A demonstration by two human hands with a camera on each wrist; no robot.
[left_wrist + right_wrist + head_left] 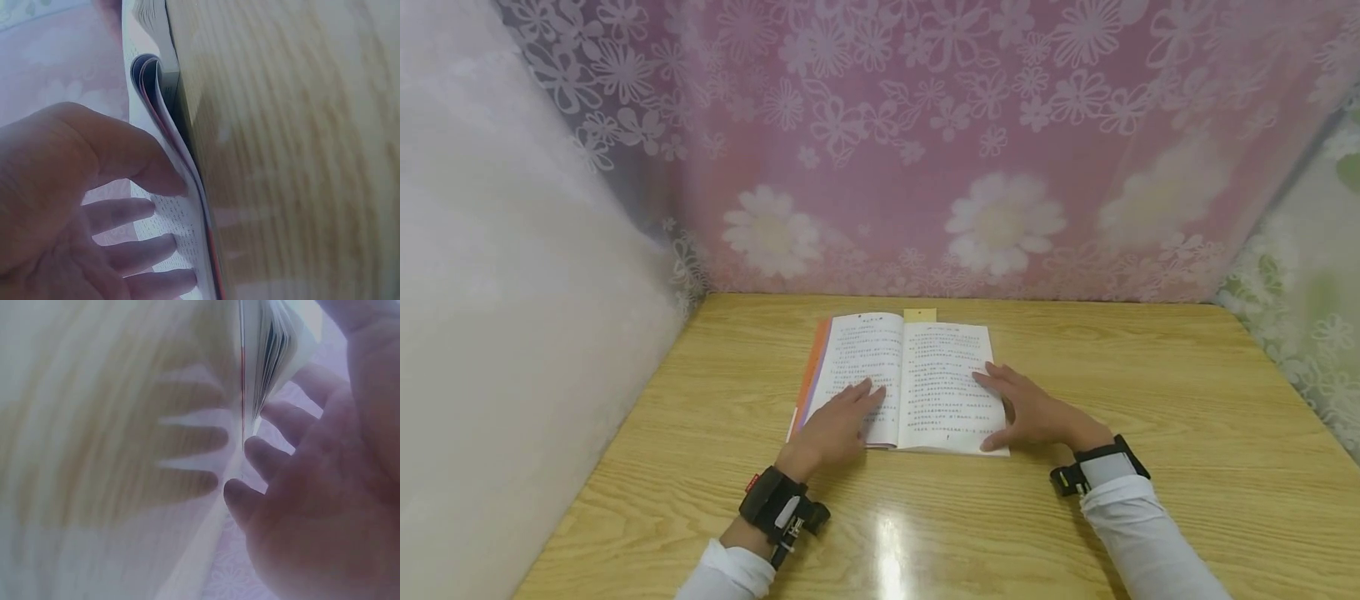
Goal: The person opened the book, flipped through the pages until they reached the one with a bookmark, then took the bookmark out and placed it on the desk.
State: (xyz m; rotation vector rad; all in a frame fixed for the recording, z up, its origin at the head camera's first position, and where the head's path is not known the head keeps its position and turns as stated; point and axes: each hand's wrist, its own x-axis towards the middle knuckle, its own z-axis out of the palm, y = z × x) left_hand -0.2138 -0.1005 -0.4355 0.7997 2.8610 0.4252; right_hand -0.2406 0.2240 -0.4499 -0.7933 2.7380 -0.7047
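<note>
An open book (951, 392) with printed pages lies on the wooden table in the head view. My left hand (837, 421) rests on the lower part of its left page, fingers spread. In the left wrist view the thumb (164, 175) touches the page near the book's lower edge. At the right page's outer edge is my right hand (1037, 408), its fingertips over the margin and its thumb by the lower corner. The right wrist view shows relaxed fingers (265, 456) beside the book's page block (269, 356); whether they touch the pages there is hard to tell.
A small yellow tab (921, 315) sticks out past the book's top edge. The orange cover edge (812, 362) shows at the left. A pink floral curtain (880, 167) hangs behind the wooden table (700, 467), and a pale sheet (512, 292) hangs on the left.
</note>
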